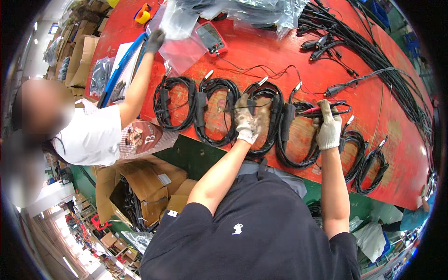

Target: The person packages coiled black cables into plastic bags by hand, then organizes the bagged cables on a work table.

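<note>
Several coiled black cables lie in a row along the near side of the red table [289, 51]. My left hand [247, 120], in a white work glove with dark fingertips, is closed on a black cable end [252, 105] over one of the middle coils. In a matching glove, my right hand [328, 127] pinches a red test probe [311, 110] beside a black cable end, above the cable coil [288, 122] to the right. Thin wires lead back to a red-cased multimeter [211, 38]. The probe's tip and the exact contact are too small to make out.
A co-worker's gloved hand [155, 41] reaches over clear plastic bags [179, 21] at the left. Long black cables [368, 51] lie bundled at the far right. Below the table stands an open cardboard box [151, 179]. Yellow-orange tape [142, 15] sits at the far left.
</note>
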Demonstrator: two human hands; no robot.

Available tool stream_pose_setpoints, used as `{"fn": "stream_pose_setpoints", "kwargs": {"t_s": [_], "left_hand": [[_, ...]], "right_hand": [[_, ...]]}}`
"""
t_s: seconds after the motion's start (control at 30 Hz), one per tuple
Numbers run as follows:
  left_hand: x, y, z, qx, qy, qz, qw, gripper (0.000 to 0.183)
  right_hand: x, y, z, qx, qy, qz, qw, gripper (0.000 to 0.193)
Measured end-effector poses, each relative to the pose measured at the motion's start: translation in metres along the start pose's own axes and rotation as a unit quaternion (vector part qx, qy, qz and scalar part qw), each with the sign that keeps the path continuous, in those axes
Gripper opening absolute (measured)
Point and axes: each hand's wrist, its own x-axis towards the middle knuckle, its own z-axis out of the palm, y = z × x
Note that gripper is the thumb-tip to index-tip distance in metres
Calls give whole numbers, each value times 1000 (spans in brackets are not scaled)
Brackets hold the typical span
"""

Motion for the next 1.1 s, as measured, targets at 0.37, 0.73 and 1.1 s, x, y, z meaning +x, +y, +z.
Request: {"fn": "stream_pose_setpoints", "kwargs": {"t_s": [0.37,0.73,1.1], "left_hand": [[46,53,-20,-472,-160,-196,845,39],[46,64,-34,-459,-338,25,821,31],[49,73,-44,-419,-365,14,831,33]], "right_hand": [[-1,-32,14,-31,8,-43,999,26],[-4,-45,35,-23,-76,-44,996,24],[-5,-42,44,-47,-86,15,995,21]]}}
